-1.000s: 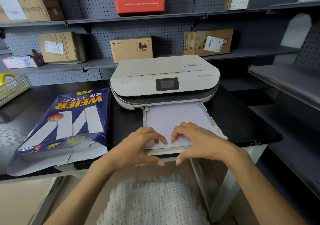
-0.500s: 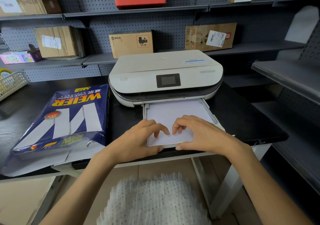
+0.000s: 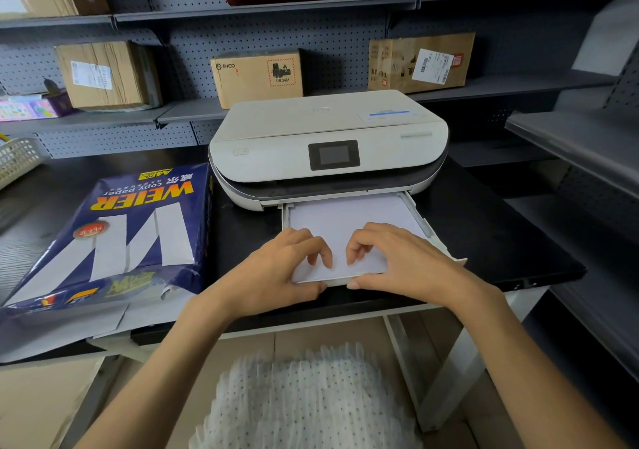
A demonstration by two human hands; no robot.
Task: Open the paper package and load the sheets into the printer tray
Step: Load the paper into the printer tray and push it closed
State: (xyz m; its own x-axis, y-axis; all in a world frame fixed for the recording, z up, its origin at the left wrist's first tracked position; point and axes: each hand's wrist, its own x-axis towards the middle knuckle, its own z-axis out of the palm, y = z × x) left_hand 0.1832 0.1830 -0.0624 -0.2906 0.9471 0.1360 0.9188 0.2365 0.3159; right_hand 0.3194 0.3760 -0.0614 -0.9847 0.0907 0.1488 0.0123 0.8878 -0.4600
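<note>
At the far left of the table (image 3: 484, 241), the paper package (image 3: 114, 241) lay flat with its near end torn open, well apart from my hands. To its right stood the printer (image 3: 328, 147), and its tray (image 3: 420, 222) stuck out toward me, with the sheets (image 3: 345, 220) already lying in it.

My left hand (image 3: 276, 275) held the near left part of the tray. Its fingers were curled down onto the top sheet, and the thumb pressed against the front lip, so it pinched the tray edge together with the paper. My right hand (image 3: 404, 265) did the same on the near right part, also curled, thumb on the front lip. Both hands were equally near.

The long axis of the tray ran straight away from me into the printer slot, so I judged that the next move was a level push forward with both hands. An uneven push could turn the tray and jam it.
</note>
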